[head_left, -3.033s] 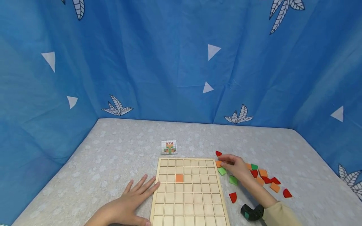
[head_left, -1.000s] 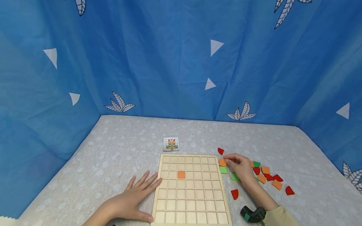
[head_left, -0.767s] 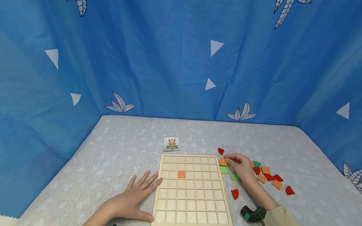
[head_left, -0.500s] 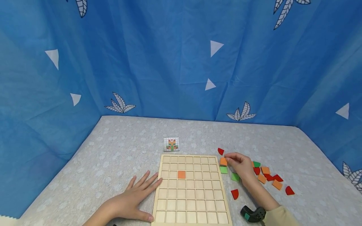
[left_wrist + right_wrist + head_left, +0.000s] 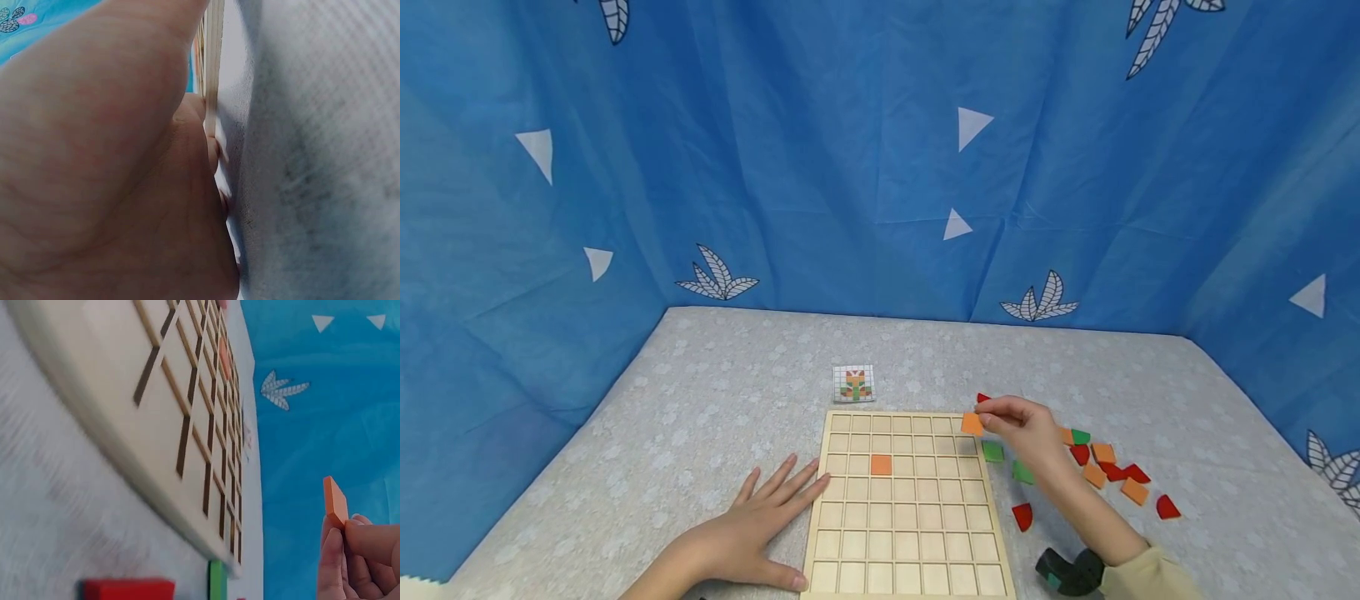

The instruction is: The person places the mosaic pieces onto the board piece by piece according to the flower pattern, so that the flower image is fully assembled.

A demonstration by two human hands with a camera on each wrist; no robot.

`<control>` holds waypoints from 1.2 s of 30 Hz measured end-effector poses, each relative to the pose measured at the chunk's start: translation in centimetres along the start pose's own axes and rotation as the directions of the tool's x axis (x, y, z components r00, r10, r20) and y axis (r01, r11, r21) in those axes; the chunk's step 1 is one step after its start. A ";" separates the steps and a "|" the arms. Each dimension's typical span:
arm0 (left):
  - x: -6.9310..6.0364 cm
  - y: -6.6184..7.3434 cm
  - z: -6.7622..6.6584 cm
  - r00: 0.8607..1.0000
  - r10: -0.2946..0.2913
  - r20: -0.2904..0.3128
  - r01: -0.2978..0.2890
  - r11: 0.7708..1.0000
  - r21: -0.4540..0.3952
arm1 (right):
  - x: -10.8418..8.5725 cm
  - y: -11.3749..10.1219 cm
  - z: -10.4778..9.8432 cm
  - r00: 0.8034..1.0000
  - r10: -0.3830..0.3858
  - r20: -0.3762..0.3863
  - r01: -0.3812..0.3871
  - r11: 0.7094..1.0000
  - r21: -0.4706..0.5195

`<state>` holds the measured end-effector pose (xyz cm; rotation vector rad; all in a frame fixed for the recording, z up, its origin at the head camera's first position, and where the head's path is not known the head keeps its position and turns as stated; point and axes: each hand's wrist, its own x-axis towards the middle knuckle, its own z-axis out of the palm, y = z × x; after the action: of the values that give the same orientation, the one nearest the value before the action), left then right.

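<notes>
Between thumb and fingers my right hand (image 5: 1026, 429) pinches an orange square tile (image 5: 972, 424), raised over the top right corner of the wooden grid board (image 5: 917, 517). The right wrist view shows the same tile (image 5: 335, 501) lifted clear of the board, held by one edge. Spread flat, my left hand (image 5: 748, 533) rests on the table with its fingertips and thumb at the board's left edge. The left wrist view is mostly filled by the palm (image 5: 94, 137). Another orange tile (image 5: 881, 465) sits in a cell in the board's third row.
Right of the board lie light green tiles (image 5: 992, 452), a red quarter-round piece (image 5: 1022, 517), and a scatter of red, orange and green pieces (image 5: 1102, 452). A small pattern card (image 5: 853, 383) lies behind the board. A black device (image 5: 1070, 572) is at my right wrist.
My right hand has picked up the orange tile from beside the board and moved it up and left over the board's corner. My left hand has stayed in place.
</notes>
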<state>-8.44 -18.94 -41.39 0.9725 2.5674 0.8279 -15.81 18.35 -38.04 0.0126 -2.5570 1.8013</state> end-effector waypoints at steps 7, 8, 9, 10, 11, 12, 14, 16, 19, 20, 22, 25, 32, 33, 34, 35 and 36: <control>-0.1 0.0 0.1 1.000 -0.017 0.003 0.017 1.000 0.010 | -0.4 -1.9 2.1 0.995 -0.051 0.084 0.042 0.994 0.097; -0.1 0.0 0.1 1.000 -0.018 0.005 0.018 1.000 0.007 | -0.5 -2.1 2.5 0.995 -0.046 0.089 0.036 0.994 0.108; -0.1 0.0 0.1 1.000 -0.017 0.005 0.017 1.000 0.005 | -0.5 -2.3 2.8 0.995 -0.037 0.094 0.026 0.993 0.117; -0.1 0.0 0.1 1.000 -0.020 0.009 0.020 1.000 0.003 | -0.4 -2.4 3.2 0.995 -0.033 0.097 0.021 0.992 0.121; 0.0 0.0 0.1 1.000 -0.020 0.012 0.020 1.000 0.000 | -0.4 -2.4 3.6 0.994 -0.033 0.106 0.019 0.991 0.129; 0.0 0.0 0.1 1.000 -0.020 0.014 0.020 1.000 -0.001 | -0.4 -2.4 3.9 0.993 -0.034 0.117 0.018 0.990 0.137; 0.0 0.0 0.1 1.000 -0.014 0.017 0.014 1.000 -0.002 | -0.4 -2.4 4.4 0.989 -0.048 0.141 0.026 0.988 0.152; 0.0 0.0 0.0 1.000 -0.009 0.017 0.009 1.000 0.002 | -0.4 -2.3 4.8 0.984 -0.065 0.164 0.037 0.986 0.164; 0.0 0.0 -0.1 1.000 0.000 0.013 0.000 1.000 0.006 | -0.6 -2.3 5.2 0.982 -0.075 0.176 0.044 0.984 0.173; 0.0 0.0 -0.1 1.000 -0.001 0.013 0.001 1.000 0.007 | -0.6 -2.3 5.3 0.982 -0.069 0.173 0.038 0.984 0.174; 0.0 0.0 -0.1 1.000 -0.005 0.014 0.005 1.000 0.006 | -0.7 -2.3 5.6 0.985 -0.055 0.161 0.027 0.984 0.175; 0.0 0.0 -0.1 1.000 -0.010 0.015 0.010 1.000 0.006 | -0.6 -2.0 6.1 0.988 -0.036 0.149 0.009 0.985 0.175; -0.1 0.1 -0.2 1.000 0.003 0.009 -0.004 1.000 0.004 | -0.2 -0.6 7.2 0.986 -0.033 0.162 0.020 0.996 0.085; -0.1 0.1 -0.2 1.000 0.005 0.010 -0.005 1.000 0.004 | -0.2 -0.4 7.2 0.986 -0.035 0.162 0.026 0.998 0.062; -0.1 0.1 -0.2 1.000 0.006 0.011 -0.006 1.000 0.004 | -0.2 -0.3 7.3 0.986 -0.037 0.163 0.030 0.999 0.045; -0.1 0.1 -0.2 1.000 0.006 0.012 -0.006 1.000 0.004 | -0.2 -0.1 7.4 0.986 -0.042 0.163 0.038 0.999 0.024; 0.0 0.1 -0.2 1.000 0.005 0.013 -0.005 1.000 0.004 | -0.2 0.0 7.4 0.985 -0.049 0.165 0.048 0.999 0.013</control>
<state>-8.45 -19.01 -41.22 0.9827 2.5579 0.8151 -15.68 11.33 -40.50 0.2319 -2.6306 1.8693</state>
